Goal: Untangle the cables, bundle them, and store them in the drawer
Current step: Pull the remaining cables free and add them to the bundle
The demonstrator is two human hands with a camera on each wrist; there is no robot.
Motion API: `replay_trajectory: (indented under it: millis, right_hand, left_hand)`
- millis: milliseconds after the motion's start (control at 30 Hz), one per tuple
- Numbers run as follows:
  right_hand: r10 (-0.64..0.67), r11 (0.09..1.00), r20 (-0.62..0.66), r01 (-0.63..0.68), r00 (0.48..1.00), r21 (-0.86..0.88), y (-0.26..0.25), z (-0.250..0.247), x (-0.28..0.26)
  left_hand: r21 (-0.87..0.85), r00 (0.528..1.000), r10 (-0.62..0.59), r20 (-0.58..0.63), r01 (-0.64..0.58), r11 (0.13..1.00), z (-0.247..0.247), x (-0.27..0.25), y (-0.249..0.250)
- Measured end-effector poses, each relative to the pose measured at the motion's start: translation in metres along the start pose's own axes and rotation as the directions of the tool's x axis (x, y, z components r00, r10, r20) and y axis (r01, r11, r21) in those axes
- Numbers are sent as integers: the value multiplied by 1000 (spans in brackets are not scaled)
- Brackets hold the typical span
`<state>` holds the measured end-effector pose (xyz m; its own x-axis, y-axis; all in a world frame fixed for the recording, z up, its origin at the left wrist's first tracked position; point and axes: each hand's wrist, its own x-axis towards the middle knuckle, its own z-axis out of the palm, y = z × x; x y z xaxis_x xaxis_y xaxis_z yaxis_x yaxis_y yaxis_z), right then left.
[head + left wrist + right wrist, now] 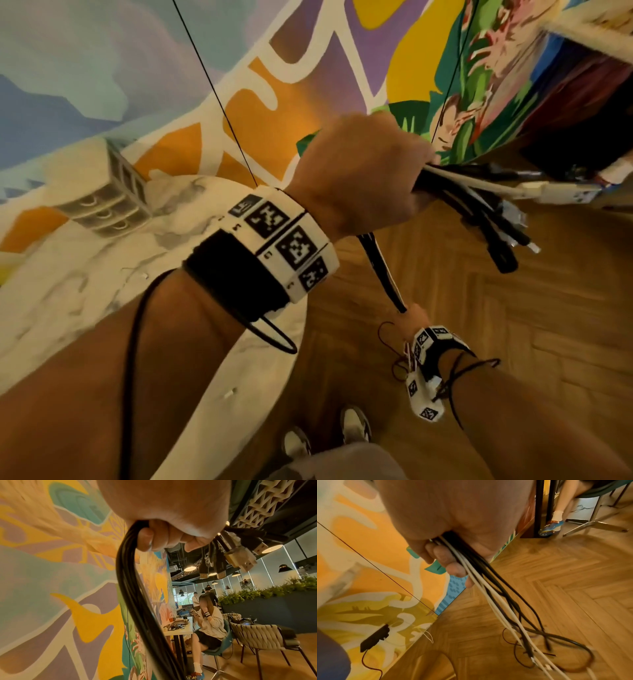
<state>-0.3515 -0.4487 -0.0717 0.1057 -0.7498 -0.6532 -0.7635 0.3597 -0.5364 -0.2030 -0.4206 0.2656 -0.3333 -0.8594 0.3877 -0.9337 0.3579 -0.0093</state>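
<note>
My left hand is raised in front of me and grips a bundle of black and white cables just behind their plugs, which fan out to the right. From that fist the cables hang down in one taut strand to my right hand, held low over the floor. My right hand holds the same strand, and the loose cable ends trail onto the wood floor. A small white drawer unit stands on the white table at the left.
A painted mural wall runs behind the table. A seated person is at another table, with a woven chair beside them. A black adapter with a thin wire lies low by the wall. My feet stand on herringbone floor.
</note>
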Motion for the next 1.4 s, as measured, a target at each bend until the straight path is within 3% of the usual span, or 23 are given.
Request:
replay_trajectory:
  millis: [233, 433, 633, 733, 867, 933, 1033, 1133, 1200, 1233, 1300, 1333, 1400]
  right_hand:
    - [107, 994, -17, -107, 994, 20, 9, -4, 11]
    - [142, 973, -211, -97, 967, 210, -5, -22, 32]
    - [280, 955, -105, -265, 954, 130, 20, -27, 39]
    - [260, 947, -148, -223, 954, 231, 12, -31, 48]
    - [214, 940, -227, -137, 950, 313, 3, -38, 50]
    - [183, 961, -223, -127, 958, 244, 6, -43, 46]
    - [74, 993, -3, -74, 997, -88, 10, -43, 39]
    - [-9, 939, 158, 63, 987, -337, 17, -42, 47]
    - [-133, 936, 162, 178, 978, -304, -4, -50, 26]
    - [-227, 938, 144, 256, 963, -234, -20, -56, 11]
    - [-452, 892, 101, 450, 886, 40, -50, -70, -12]
    - [-541, 831, 94, 514, 836, 212, -65, -77, -24]
    - [-660, 680, 127, 517, 741, 520, -94, -87, -55]
  left_hand:
    - [29, 1000, -2, -30, 2, 1000, -9, 5, -3]
    - [30, 997, -57, -48, 59, 998, -13, 14, -12]
    - [64, 982, 15, -190, -3, 998, -18, 18, -18]
    - [77, 989, 27, -148, -16, 997, -10, 19, -16]
    - [52, 983, 12, -185, -3, 999, -6, 21, -17]
    - [31, 980, -32, -198, 39, 999, -5, 23, -18]
    - [-149, 957, -130, -258, 94, 984, 6, 24, -15]
    - [-448, 918, -331, -220, 206, 870, 32, 20, -9]
    - [-621, 870, -477, -122, 308, 721, 53, 14, -10]
    - [-678, 848, -528, -39, 366, 637, 64, 9, -10]
    - [-753, 800, -585, 137, 468, 463, 83, -4, -10]
    - [-772, 764, -606, 220, 517, 371, 90, -11, -11]
    - [-775, 697, -616, 366, 595, 213, 101, -26, -11]
